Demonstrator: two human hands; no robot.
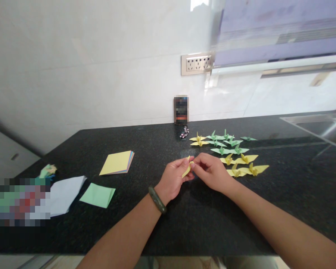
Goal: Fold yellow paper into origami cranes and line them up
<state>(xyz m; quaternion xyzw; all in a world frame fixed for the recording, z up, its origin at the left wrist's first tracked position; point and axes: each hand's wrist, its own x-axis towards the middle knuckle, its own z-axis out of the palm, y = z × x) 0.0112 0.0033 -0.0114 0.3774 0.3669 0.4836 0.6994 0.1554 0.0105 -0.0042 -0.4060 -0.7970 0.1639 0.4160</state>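
Observation:
Between my two hands, above the dark countertop, is a small piece of folded yellow paper. My left hand grips its lower part between thumb and fingers, and a dark green bangle circles that wrist. The thumb and forefinger of my right hand pinch the paper's upper right edge. The fingers hide much of it, so its exact shape cannot be made out. Just right of my right hand sit yellow paper cranes, with green paper cranes in rows behind them.
A stack of coloured paper squares, yellow on top, lies left of my hands. Nearer are a folded green sheet and white paper. A phone-like object leans on the wall. A sink is at the far right.

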